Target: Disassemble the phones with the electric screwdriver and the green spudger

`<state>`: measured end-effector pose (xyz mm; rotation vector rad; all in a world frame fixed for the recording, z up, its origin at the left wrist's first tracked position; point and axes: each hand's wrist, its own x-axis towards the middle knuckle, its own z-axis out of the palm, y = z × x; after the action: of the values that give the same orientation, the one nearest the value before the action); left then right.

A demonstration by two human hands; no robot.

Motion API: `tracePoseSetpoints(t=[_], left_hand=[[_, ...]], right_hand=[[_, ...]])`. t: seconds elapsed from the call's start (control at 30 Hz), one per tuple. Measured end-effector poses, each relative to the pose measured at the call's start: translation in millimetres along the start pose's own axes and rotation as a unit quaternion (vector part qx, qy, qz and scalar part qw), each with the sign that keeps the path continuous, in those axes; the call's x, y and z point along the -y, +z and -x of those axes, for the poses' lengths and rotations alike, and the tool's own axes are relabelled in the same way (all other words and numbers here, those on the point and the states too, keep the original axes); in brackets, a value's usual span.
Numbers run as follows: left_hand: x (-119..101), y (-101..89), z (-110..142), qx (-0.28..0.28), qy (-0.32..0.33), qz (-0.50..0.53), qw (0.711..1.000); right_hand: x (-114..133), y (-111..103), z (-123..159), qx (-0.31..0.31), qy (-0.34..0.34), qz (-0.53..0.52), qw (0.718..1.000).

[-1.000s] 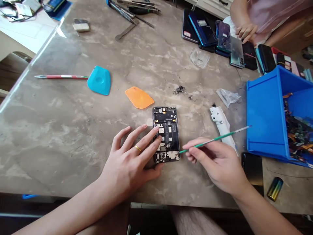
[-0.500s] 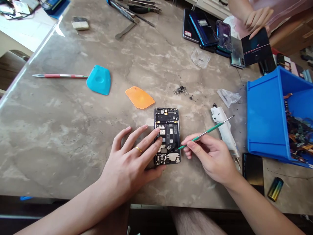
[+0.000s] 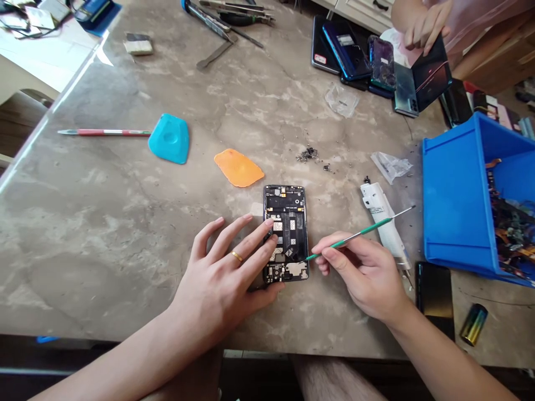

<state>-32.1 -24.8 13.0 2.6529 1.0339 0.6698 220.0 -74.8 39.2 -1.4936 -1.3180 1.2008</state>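
Observation:
An opened phone (image 3: 288, 223) lies back side up on the marble table (image 3: 125, 223), its boards and shields exposed. My left hand (image 3: 225, 273) lies flat with fingers spread, the fingertips pressing on the phone's left edge; a ring is on one finger. My right hand (image 3: 361, 273) pinches a thin green-handled pry tool (image 3: 363, 231). The tool's tip touches the phone's lower right part. A white electric screwdriver (image 3: 382, 214) lies just right of the phone.
An orange pick (image 3: 238, 167), a teal pick (image 3: 169, 139) and a red-handled tool (image 3: 104, 132) lie to the left. Loose screws (image 3: 309, 154) sit behind the phone. A blue bin (image 3: 460, 206) of parts stands at right. Another person's hand (image 3: 420, 25) holds a dark phone (image 3: 432, 72) above several phones (image 3: 355, 53).
My right hand's tool tip moved from the phone's bottom corner slightly up its right side. The other person picked up a dark phone and tilted it. My left hand stayed put.

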Motion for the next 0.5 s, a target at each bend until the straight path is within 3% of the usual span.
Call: tracePoseSetpoints(t=[0.3, 0.5], left_hand=[[-0.2, -0.3, -0.4, 0.001, -0.001, 0.001, 1.000], [0.0, -0.5, -0.8, 0.000, 0.002, 0.001, 1.000]], right_hand=[[-3.6, 0.8, 1.2, -0.012, -0.010, 0.009, 1.000], [-2.2, -5.4, -2.8, 0.034, -0.064, 0.108, 0.991]])
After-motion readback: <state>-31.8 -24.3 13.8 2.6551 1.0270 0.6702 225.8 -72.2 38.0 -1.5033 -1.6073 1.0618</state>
